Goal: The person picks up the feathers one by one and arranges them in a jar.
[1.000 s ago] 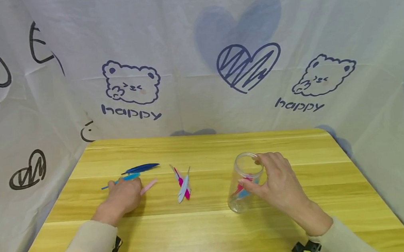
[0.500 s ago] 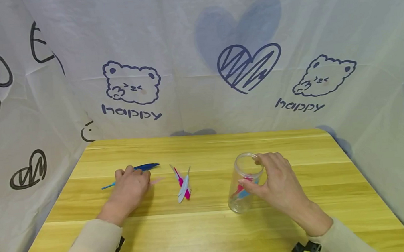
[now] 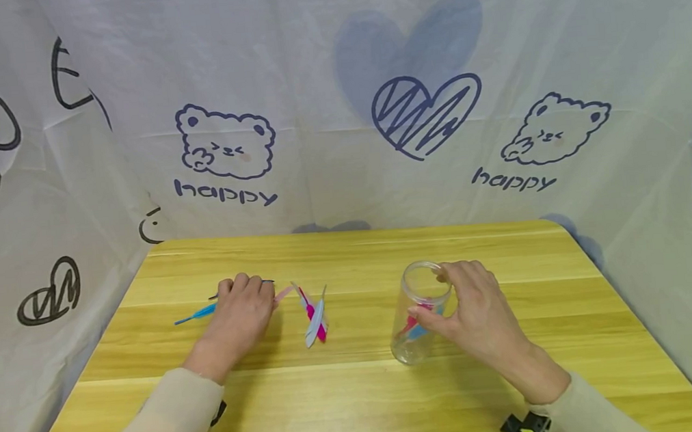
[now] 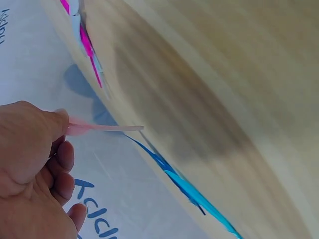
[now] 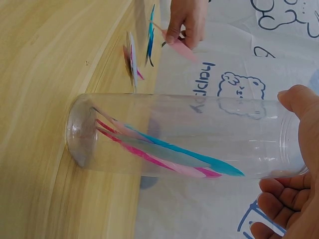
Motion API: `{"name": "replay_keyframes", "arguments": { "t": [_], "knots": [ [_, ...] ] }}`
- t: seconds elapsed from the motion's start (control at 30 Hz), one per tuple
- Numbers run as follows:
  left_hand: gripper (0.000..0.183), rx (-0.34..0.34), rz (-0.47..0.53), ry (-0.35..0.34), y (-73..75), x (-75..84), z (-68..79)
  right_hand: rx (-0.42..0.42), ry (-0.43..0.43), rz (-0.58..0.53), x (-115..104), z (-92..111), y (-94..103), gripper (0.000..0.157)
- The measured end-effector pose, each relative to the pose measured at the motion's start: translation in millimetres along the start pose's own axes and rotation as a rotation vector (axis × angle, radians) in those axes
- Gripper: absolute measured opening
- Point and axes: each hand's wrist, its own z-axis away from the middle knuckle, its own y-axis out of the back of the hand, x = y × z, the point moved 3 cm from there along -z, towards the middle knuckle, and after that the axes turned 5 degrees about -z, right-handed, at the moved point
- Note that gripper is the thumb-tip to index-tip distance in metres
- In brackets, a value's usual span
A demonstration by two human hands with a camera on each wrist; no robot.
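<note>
Left hand (image 3: 238, 325) pinching pink feather (image 3: 283, 294), right hand (image 3: 480, 307) on clear jar (image 3: 402, 345).
Head: jar stands on wood table (image 3: 363, 406), right thumb and fingers gripping it near the rim; left hand is over the far-left part of table, partly covering light blue feather (image 3: 203, 312) and dark blue feather (image 3: 268, 281); white and magenta feathers (image 3: 315, 326) lie crossed between left hand and jar. Left wrist: pink feather between thumb and fingers, quill sticking out; both blues lie close together on table. Right wrist: feathers inside jar (image 5: 169, 153) lean diagonally, blue, magenta, pale pink and grayish; pinched pink one is outside, well apart from jar.
</note>
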Motion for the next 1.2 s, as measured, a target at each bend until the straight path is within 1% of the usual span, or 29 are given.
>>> {"name": "replay_keyframes", "arguments": {
  "t": [0.13, 0.4, 0.57, 0.8, 1.03, 1.2],
  "knots": [
    [0.022, 0.046, -0.004, -0.001, 5.9, 3.1, -6.6, 0.003, 0.004, 0.002, 0.3, 0.0, 0.1, 0.062],
    [0.021, 0.168, 0.046, -0.018, 27.9, 15.4, -19.3, 0.004, 0.022, 0.008, 0.5, -0.5, 0.6, 0.062],
    [0.021, 0.241, 0.056, -0.034, 38.8, 23.5, -27.5, 0.002, 0.022, 0.008, 0.4, -0.5, 0.7, 0.061],
    [0.023, 0.258, 0.089, -0.032, 52.5, 31.0, -36.9, 0.005, 0.015, 0.008, 0.4, 0.0, 0.3, 0.061],
    [0.022, 0.322, 0.106, -0.068, 69.5, 38.0, -46.7, 0.006, 0.012, 0.011, 0.1, 0.9, 0.0, 0.061],
    [0.022, 0.351, 0.114, -0.079, 82.2, 43.2, -52.6, 0.013, 0.023, 0.01, 0.5, 0.7, 0.4, 0.061]
  ]
}}
